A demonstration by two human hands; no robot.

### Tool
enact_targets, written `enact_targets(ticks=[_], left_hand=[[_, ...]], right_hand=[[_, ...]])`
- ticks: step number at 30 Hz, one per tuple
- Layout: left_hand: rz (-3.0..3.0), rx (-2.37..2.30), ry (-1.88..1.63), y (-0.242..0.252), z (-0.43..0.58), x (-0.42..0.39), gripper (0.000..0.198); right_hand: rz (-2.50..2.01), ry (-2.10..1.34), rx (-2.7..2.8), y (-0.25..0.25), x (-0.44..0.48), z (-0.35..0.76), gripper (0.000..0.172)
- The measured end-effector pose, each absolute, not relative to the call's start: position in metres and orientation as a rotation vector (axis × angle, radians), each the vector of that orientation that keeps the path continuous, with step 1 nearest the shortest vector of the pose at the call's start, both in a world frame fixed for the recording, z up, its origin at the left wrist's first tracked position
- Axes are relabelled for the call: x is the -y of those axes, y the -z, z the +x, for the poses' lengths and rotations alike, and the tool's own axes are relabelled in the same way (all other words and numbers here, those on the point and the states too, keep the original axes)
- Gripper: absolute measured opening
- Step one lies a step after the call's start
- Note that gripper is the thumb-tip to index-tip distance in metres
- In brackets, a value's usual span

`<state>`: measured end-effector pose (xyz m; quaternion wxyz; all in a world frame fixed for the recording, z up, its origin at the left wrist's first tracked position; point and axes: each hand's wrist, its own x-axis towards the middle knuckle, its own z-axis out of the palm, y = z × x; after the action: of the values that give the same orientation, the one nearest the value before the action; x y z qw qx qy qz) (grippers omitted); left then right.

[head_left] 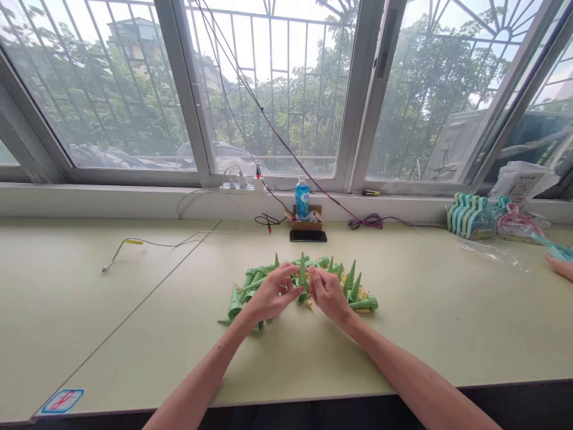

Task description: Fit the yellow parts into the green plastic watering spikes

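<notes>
A heap of green cone-shaped plastic spikes [353, 286] with small yellow pieces [363, 294] lies on the pale green table [134, 298] in front of me. My left hand [268, 295] and my right hand [327, 294] meet over the heap's middle. Between them stands one green spike [302, 272], point up; fingers of both hands are curled and pinched around its lower end. More spikes [235, 301] lie to the left of my left hand.
A black phone [308, 236], a small cardboard box [307, 222] and a blue bottle [302, 198] sit by the window sill. Cables [179, 242] trail at the left. Stacked teal and pink plastic items [474, 216] and another person's hand [560, 266] are at the right.
</notes>
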<state>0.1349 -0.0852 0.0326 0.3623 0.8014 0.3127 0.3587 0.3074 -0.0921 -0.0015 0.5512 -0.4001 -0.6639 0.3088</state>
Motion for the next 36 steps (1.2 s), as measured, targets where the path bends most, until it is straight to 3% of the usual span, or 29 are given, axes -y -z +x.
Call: enact_targets(ticks=[16,36], left_hand=[[1.829,-0.932,-0.931,-0.0341,0.1372,0.0821,0.05],[1.707,-0.869,-0.822,-0.0358,0.135,0.0816,0.047]], right_hand=[[-0.956,-0.685,1.614,0.006,0.0905,0.3091,0.044],[-0.926,-0.701,1.691,0.0037,0.0915,0.3096,0.045]])
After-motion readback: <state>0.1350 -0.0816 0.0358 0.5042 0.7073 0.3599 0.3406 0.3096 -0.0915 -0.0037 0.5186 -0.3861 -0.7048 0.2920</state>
